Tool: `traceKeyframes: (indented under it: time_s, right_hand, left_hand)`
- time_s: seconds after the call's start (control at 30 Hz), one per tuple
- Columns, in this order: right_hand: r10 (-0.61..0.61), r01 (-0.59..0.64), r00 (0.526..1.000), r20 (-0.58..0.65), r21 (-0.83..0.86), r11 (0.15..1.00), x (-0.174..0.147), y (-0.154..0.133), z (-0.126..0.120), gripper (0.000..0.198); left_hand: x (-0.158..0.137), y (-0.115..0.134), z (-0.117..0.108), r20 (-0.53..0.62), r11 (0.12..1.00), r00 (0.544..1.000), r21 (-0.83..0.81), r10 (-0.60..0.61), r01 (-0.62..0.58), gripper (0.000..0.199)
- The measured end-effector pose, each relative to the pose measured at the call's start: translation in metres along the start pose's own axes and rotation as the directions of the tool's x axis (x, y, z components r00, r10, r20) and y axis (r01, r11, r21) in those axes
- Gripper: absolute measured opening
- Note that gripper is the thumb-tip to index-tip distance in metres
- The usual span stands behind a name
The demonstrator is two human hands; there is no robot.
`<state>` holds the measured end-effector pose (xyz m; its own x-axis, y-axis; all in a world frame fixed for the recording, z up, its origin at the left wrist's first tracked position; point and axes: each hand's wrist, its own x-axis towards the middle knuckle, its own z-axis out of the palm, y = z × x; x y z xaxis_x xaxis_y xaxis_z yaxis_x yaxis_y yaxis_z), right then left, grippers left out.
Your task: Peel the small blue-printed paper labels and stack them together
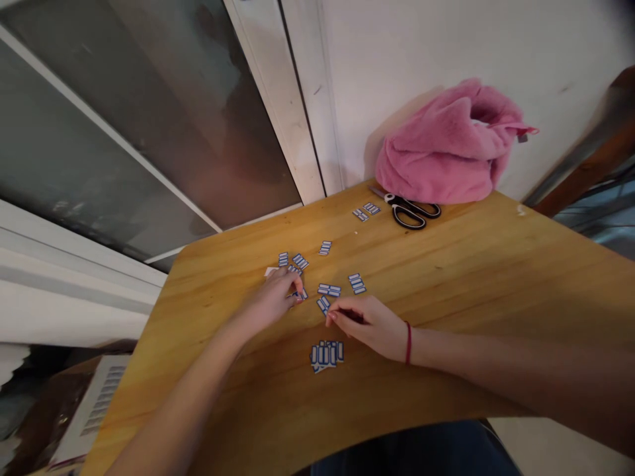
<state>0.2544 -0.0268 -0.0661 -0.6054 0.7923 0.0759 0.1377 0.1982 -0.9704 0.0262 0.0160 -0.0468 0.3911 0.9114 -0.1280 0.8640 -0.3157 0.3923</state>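
Note:
My left hand (275, 297) is closed in a pinch over the table, and a small blue-edged white label (304, 293) shows at its fingertips. My right hand (372, 324), with a red band on the wrist, has its thumb and finger pressed together. Another label piece (323, 305) lies right by those fingertips; whether they grip it or something else is hidden. Nearer to me is an overlapping pile of such labels (325, 356). Beyond the hands lie more pieces, among them a two-column label piece (329, 290) and a striped label piece (356, 283).
Black-handled scissors (409, 211) lie at the back of the wooden table (476, 284), beside two label pieces (366, 211). Behind them a pink plush bundle (446, 149) rests against the wall. A glazed door (198, 112) borders the table's far left. A box (94, 403) stands below, left.

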Motion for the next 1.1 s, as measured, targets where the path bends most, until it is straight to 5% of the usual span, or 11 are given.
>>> traceKeyframes:
  time_s: [0.17, 0.47, 0.77, 0.93, 1.1]
  right_hand:
    - [-0.004, 0.004, 1.0, 0.001, -0.014, 1.0, 0.001, 0.003, 0.0, 0.021]
    - [-0.003, 0.003, 1.0, 0.002, -0.026, 1.0, 0.001, 0.003, 0.0, 0.019]
    - [-0.033, 0.033, 0.999, -0.005, -0.046, 0.998, 0.001, 0.003, 0.001, 0.019]
    - [-0.041, 0.041, 0.999, 0.001, -0.041, 0.998, 0.002, 0.003, 0.0, 0.02]
    - [-0.006, 0.005, 1.0, -0.013, -0.015, 1.0, 0.002, 0.003, -0.001, 0.022]
  left_hand:
    - [0.004, 0.002, -0.003, 0.036, 0.997, 0.996, -0.032, -0.075, 0.077, 0.013]
    - [0.007, 0.007, -0.009, 0.061, 0.999, 0.997, -0.014, -0.037, 0.038, 0.014]
    - [0.006, 0.001, -0.008, 0.132, 0.97, 0.976, -0.148, -0.174, 0.193, 0.013]
    - [0.0, 0.008, -0.015, 0.064, 0.984, 0.993, -0.148, -0.095, 0.103, 0.011]
    - [-0.021, 0.028, -0.022, -0.001, 0.911, 0.988, -0.387, -0.156, 0.143, 0.015]
